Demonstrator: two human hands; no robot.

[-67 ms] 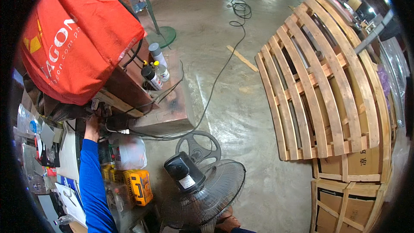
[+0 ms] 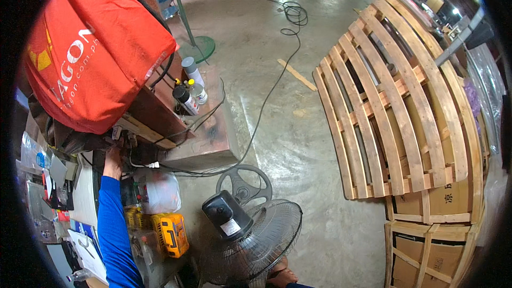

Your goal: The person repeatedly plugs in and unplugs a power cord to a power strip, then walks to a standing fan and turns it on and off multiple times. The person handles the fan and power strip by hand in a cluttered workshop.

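Note:
My left hand (image 2: 113, 161) reaches forward, beneath the edge of a red cloth (image 2: 101, 48), to a small grey fitting (image 2: 117, 132) among cables beside a rusty metal post (image 2: 160, 108). Its fingers are mostly hidden in shadow, so their grip does not show. At the lower edge, my right hand (image 2: 284, 276) is curled next to the wire guard of a black electric fan (image 2: 230, 216). The guard partly covers that hand, and I cannot make out the dark thing in its grasp. A white plug (image 2: 153, 165) hangs on a cable near my left wrist.
Spray cans (image 2: 192, 70) and a clear bottle (image 2: 198, 92) stand on a concrete block (image 2: 208, 152). A yellow tool case (image 2: 173, 234) sits beside my left forearm. A long black cable (image 2: 266, 104) crosses the floor. Wooden pallets (image 2: 394, 101) lean at the right.
The whole view has shifted very slightly. Both hands keep their places, the left under the red cloth and the right beside the fan.

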